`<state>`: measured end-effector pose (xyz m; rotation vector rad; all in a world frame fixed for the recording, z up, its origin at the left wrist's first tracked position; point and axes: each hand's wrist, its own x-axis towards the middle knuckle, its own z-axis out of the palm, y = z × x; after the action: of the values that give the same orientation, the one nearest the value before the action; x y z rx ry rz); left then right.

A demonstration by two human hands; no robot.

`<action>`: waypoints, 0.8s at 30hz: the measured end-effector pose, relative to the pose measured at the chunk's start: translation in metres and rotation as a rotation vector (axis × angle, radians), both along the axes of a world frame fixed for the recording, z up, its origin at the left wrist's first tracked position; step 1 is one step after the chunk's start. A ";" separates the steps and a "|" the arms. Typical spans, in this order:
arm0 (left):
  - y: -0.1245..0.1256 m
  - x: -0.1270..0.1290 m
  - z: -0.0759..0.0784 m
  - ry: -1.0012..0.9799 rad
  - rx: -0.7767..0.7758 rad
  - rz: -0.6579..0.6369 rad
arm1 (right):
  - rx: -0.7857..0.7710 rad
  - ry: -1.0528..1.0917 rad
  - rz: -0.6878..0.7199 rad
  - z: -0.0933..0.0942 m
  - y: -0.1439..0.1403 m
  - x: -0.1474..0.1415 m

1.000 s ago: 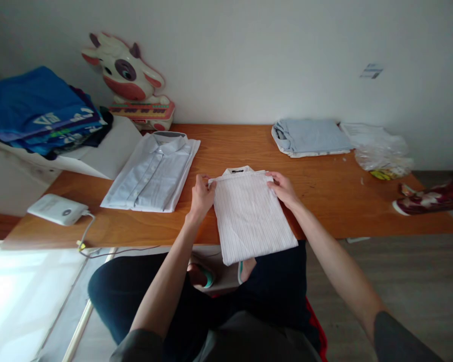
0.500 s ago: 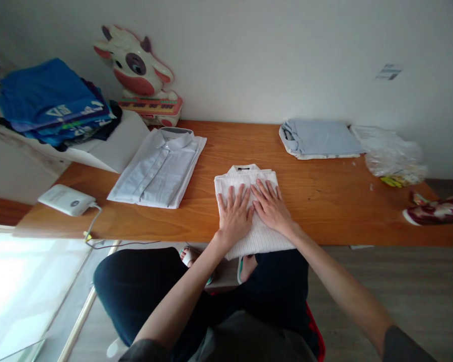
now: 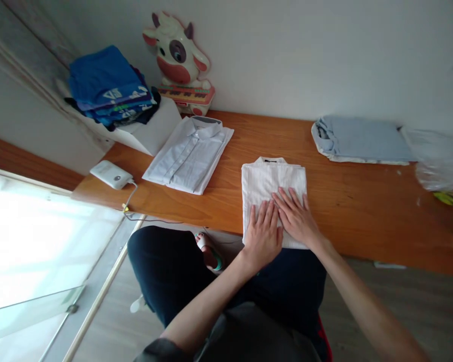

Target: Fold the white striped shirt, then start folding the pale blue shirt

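Observation:
A folded white shirt with fine stripes lies in front of me, its collar and dark label pointing away and its lower end at the table's front edge. My left hand rests flat on its lower part, fingers stretched out. Beside it, my right hand is also laid flat on the fabric with the fingers spread. The fingertips of the two hands nearly meet. Neither hand grasps the cloth.
On the wooden table, left, are a shirt in clear packaging, a white power bank with a cable, and blue clothes on a white box. Behind stands a cow toy keyboard. Right: folded grey-blue clothing, plastic bags.
Both hands have slid down the shirt toward me, baring more of its upper part. My view has turned to the left, so everything sits further right in it.

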<state>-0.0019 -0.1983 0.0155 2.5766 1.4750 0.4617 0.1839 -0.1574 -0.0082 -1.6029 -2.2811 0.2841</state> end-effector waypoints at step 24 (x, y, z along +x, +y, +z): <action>-0.084 0.020 -0.019 0.031 -0.002 -0.075 | -0.012 0.043 -0.055 -0.010 0.058 -0.052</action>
<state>0.0179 -0.2823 -0.0038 2.6377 1.3818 0.4128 0.1321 -0.0992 -0.0182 -1.6462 -2.2034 0.3156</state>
